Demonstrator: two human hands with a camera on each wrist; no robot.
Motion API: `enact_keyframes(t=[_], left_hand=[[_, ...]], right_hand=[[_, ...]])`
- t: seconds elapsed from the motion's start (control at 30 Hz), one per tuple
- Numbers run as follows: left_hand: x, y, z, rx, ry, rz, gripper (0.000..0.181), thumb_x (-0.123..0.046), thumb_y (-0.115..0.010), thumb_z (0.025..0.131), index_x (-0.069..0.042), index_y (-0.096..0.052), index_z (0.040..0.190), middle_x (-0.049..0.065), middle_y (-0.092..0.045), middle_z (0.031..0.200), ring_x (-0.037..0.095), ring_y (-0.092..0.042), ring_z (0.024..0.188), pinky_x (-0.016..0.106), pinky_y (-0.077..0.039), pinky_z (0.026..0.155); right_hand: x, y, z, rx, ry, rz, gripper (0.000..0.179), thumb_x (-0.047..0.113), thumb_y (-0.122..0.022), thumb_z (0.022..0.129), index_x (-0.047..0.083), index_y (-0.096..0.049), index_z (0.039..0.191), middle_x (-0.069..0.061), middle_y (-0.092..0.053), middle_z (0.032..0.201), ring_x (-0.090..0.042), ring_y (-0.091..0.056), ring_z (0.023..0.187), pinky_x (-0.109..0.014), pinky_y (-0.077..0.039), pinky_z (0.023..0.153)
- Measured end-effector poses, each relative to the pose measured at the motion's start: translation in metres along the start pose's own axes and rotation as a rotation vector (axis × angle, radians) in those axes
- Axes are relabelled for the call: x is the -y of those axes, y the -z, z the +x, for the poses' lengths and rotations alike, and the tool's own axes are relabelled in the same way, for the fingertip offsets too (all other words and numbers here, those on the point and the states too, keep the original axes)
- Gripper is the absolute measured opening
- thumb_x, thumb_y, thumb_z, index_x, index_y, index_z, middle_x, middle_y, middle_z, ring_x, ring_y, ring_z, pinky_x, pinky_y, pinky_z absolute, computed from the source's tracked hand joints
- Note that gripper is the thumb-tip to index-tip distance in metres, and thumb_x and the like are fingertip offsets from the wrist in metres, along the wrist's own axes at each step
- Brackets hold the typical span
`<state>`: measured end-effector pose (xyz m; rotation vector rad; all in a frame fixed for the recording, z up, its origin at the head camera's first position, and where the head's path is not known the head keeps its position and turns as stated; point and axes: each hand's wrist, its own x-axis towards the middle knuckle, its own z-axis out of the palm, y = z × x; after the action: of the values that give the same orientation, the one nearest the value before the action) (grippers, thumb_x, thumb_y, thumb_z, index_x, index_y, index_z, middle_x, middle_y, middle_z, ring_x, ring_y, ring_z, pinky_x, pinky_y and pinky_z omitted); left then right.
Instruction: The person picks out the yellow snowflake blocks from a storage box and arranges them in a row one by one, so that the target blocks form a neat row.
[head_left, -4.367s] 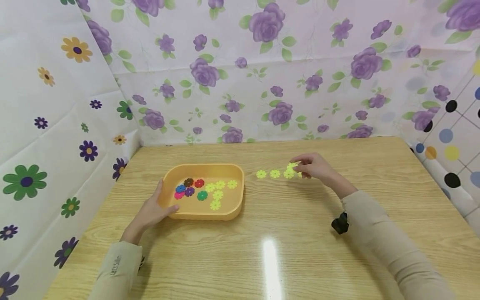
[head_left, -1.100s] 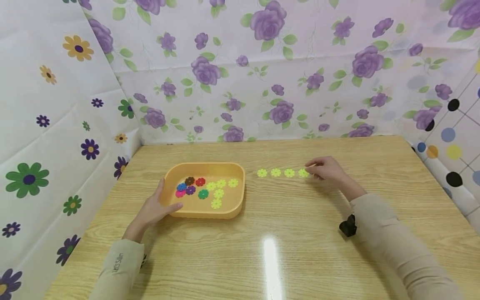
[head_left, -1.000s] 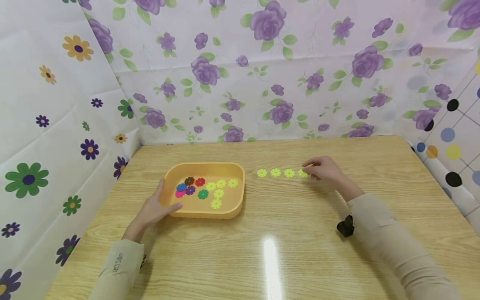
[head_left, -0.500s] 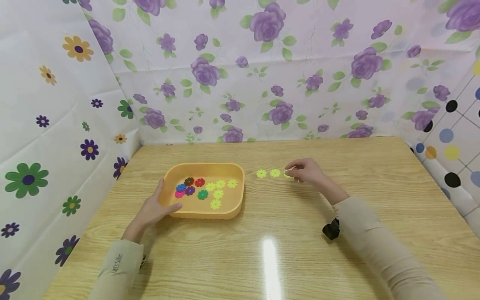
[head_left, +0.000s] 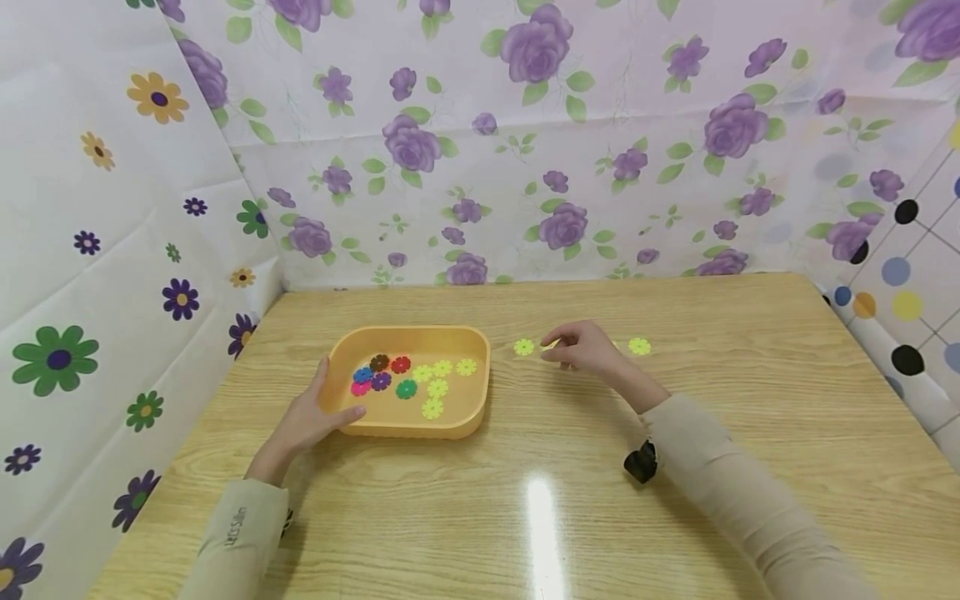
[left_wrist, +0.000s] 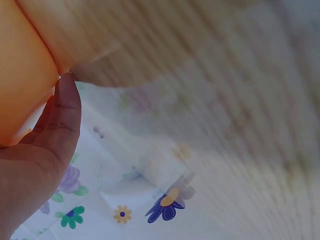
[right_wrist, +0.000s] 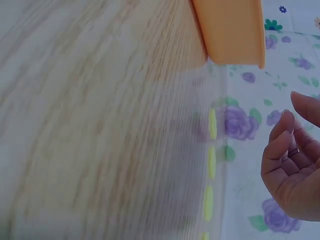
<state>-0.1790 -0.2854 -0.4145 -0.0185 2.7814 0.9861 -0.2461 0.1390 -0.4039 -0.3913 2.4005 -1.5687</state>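
Note:
My left hand point(head_left: 311, 417) holds the orange-yellow plastic tray point(head_left: 408, 421) at its left end, thumb over the near rim and fingers along the outer wall. In the left wrist view, fingertips touch the tray wall point(left_wrist: 25, 75). Inside the tray lie several yellow-green snowflake discs point(head_left: 437, 388) and others in red, brown, blue, purple, pink and green. Right of it, a row of yellow-green snowflake discs point(head_left: 523, 347) lies flat on the table. Above this row hovers my right hand point(head_left: 588, 348), hiding its middle. The right wrist view shows those fingers point(right_wrist: 280, 145) loosely bent, thumb apart, holding nothing.
The wooden table point(head_left: 420, 517) meets a floral cloth point(head_left: 465, 200) at the back, with patterned cloths on both sides. A black object point(head_left: 641, 461) sits under my right wrist. Light glares on the table's near part.
Earlier my right hand held a yellow-green disc above the row; that hand is now without one. It has since moved left along the row, uncovering the rightmost disc. My left hand stays on the tray.

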Motion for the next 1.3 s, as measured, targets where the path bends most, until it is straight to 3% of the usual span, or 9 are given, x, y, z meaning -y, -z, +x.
enact_keyframes(t=[0.17, 0.43, 0.57, 0.7, 0.93, 1.17, 1.3], left_hand=[[0.000, 0.000, 0.001, 0.001, 0.007, 0.005, 0.110, -0.048, -0.065, 0.078, -0.015, 0.016, 0.144, 0.031, -0.008, 0.146, 0.050, -0.015, 0.129, 0.063, -0.018, 0.100], [0.002, 0.000, 0.001, 0.000, 0.007, 0.011, 0.110, -0.049, -0.065, 0.078, -0.015, 0.015, 0.144, 0.032, -0.009, 0.145, 0.051, -0.016, 0.128, 0.063, -0.019, 0.100], [0.002, 0.000, 0.001, -0.002, 0.005, 0.007, 0.110, -0.049, -0.066, 0.078, -0.015, 0.015, 0.144, 0.032, -0.009, 0.145, 0.051, -0.016, 0.129, 0.063, -0.019, 0.100], [0.001, 0.000, 0.000, -0.004, 0.003, 0.000, 0.109, -0.048, -0.066, 0.078, -0.014, 0.014, 0.144, 0.031, -0.008, 0.145, 0.050, -0.016, 0.129, 0.062, -0.018, 0.100], [0.000, 0.001, -0.001, -0.002, 0.000, -0.007, 0.109, -0.048, -0.066, 0.078, -0.014, 0.015, 0.144, 0.032, -0.007, 0.145, 0.051, -0.015, 0.129, 0.062, -0.018, 0.101], [0.000, 0.001, -0.001, -0.004, 0.001, 0.000, 0.109, -0.047, -0.066, 0.079, -0.015, 0.015, 0.144, 0.032, -0.008, 0.145, 0.052, -0.015, 0.128, 0.062, -0.018, 0.101], [0.000, 0.001, -0.001, -0.003, -0.003, 0.000, 0.109, -0.047, -0.066, 0.079, -0.014, 0.015, 0.144, 0.033, -0.007, 0.145, 0.052, -0.015, 0.128, 0.062, -0.018, 0.101]], right_hand=[[0.007, -0.012, 0.004, 0.017, 0.019, 0.010, 0.028, 0.010, -0.067, 0.082, -0.006, -0.063, 0.105, -0.015, -0.061, 0.071, -0.030, -0.057, 0.063, -0.038, -0.047, 0.055], [0.018, -0.029, 0.011, 0.054, 0.058, 0.052, 0.025, 0.007, -0.069, 0.079, -0.002, -0.065, 0.102, -0.007, -0.059, 0.065, -0.018, -0.053, 0.055, -0.027, -0.042, 0.049], [0.023, -0.037, 0.015, 0.080, 0.079, 0.055, 0.028, 0.004, -0.069, 0.079, -0.002, -0.064, 0.106, -0.004, -0.058, 0.066, -0.016, -0.053, 0.055, -0.033, -0.045, 0.052], [0.030, -0.045, 0.019, 0.116, 0.088, 0.057, 0.032, 0.004, -0.069, 0.078, -0.003, -0.063, 0.109, -0.005, -0.058, 0.068, -0.021, -0.053, 0.057, -0.043, -0.046, 0.056], [0.041, -0.059, 0.025, 0.189, 0.153, 0.063, 0.036, 0.007, -0.071, 0.077, -0.003, -0.062, 0.110, -0.005, -0.061, 0.071, -0.041, -0.052, 0.067, -0.044, -0.046, 0.056], [0.054, -0.071, 0.028, 0.225, 0.185, 0.069, 0.034, 0.008, -0.072, 0.077, 0.000, -0.064, 0.109, -0.006, -0.062, 0.075, -0.015, -0.050, 0.056, -0.026, -0.042, 0.050], [0.057, -0.077, 0.034, 0.245, 0.173, 0.057, 0.034, 0.008, -0.073, 0.076, 0.002, -0.065, 0.108, -0.004, -0.062, 0.076, -0.013, -0.051, 0.062, -0.024, -0.040, 0.052]])
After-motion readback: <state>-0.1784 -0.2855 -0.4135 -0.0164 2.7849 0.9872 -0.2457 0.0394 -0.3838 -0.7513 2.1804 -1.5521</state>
